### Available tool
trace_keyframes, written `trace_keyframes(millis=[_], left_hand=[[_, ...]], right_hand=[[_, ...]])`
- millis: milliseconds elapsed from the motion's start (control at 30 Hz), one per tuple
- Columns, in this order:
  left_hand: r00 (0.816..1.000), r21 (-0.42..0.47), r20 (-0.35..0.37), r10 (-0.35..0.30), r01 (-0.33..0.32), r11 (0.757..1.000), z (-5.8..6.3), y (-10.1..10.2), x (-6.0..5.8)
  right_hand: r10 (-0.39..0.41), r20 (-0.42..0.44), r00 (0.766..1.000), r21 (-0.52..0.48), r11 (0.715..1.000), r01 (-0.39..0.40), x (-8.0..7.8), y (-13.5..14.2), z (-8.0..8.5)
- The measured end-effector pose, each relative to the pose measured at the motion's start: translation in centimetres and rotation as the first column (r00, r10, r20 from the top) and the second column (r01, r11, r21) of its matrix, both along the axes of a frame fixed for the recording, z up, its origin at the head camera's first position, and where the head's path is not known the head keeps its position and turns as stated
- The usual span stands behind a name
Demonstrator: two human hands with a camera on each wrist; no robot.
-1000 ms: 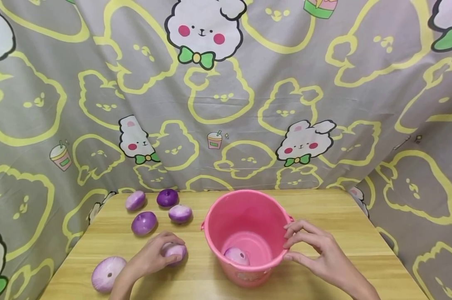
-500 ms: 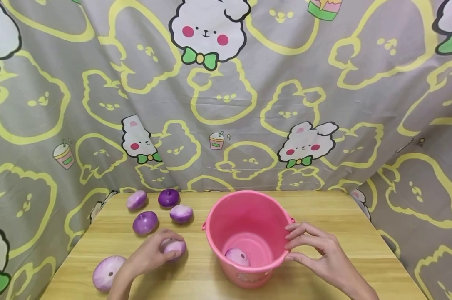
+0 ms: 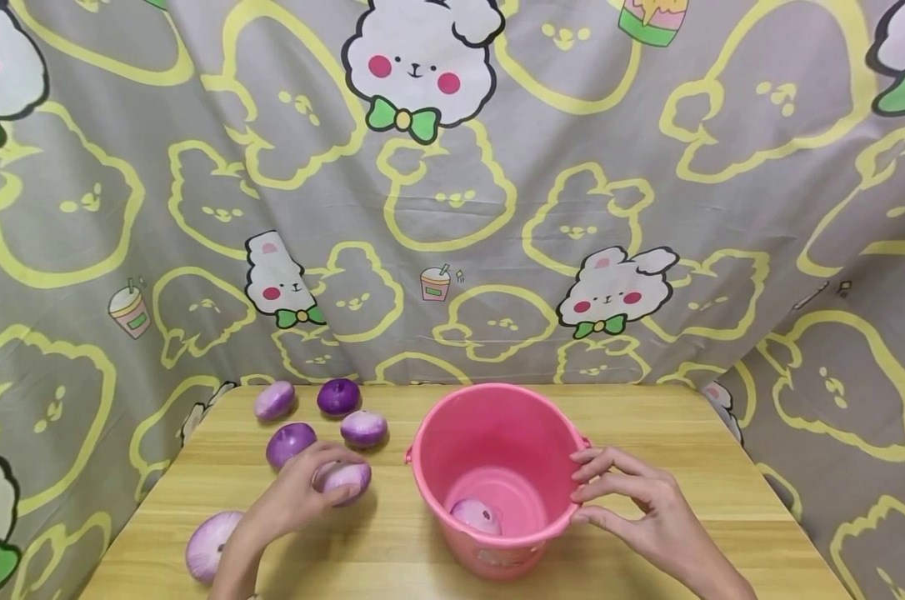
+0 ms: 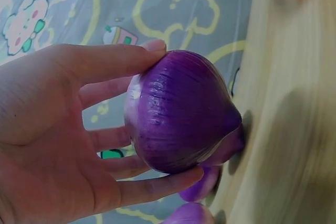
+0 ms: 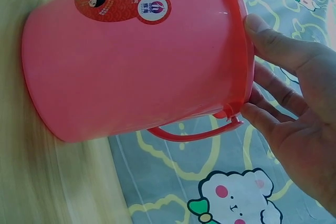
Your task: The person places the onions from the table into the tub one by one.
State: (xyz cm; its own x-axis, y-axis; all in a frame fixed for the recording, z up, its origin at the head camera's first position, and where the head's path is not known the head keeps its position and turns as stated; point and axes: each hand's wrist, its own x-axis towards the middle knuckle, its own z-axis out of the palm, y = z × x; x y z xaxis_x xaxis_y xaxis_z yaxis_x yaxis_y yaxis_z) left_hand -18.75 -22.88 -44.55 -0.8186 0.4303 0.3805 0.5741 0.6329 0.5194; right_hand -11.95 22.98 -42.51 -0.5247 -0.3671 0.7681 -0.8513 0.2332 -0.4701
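My left hand (image 3: 302, 492) grips a purple onion (image 3: 345, 481) between thumb and fingers, a little above the table left of the pink bucket. In the left wrist view that onion (image 4: 178, 111) shows its pointed end toward the table. The pink bucket (image 3: 490, 400) stands upright, with one onion (image 3: 475, 517) lying on its bottom. My right hand (image 3: 640, 504) holds the bucket's right rim with its fingertips and thumb. From the right wrist view, the thumb and fingers (image 5: 275, 90) meet the rim, beside the hanging handle (image 5: 197, 136).
Several more onions lie on the wooden table (image 3: 392, 567): a group at the back left, including a dark purple one (image 3: 338, 397), and a pale one (image 3: 211, 546) by the left forearm, partly hidden. A patterned curtain (image 3: 452, 200) hangs behind the table and along both sides.
My left hand has lifted its onion slightly off the table, moving it a little away from me. The right hand and the bucket stay in place.
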Motion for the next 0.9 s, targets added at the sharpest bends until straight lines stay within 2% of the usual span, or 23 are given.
trace_keyframes(millis=[367,633,900], left_hand=[[0.998,0.034,-0.053,0.033,-0.031,0.999,1.0,-0.1,-0.3],[0.989,0.074,-0.139,0.058,-0.048,0.996,1.0,-0.1,-0.6],[0.988,0.089,-0.098,0.118,-0.109,0.99,1.3,-0.1,-0.5]], right_hand=[[0.002,0.012,1.0,-0.003,1.0,-0.002,0.1,0.1,-0.3],[-0.008,0.015,1.0,0.007,1.0,0.008,0.0,0.3,-0.2],[-0.013,0.015,1.0,0.019,1.0,0.013,0.0,0.1,0.0]])
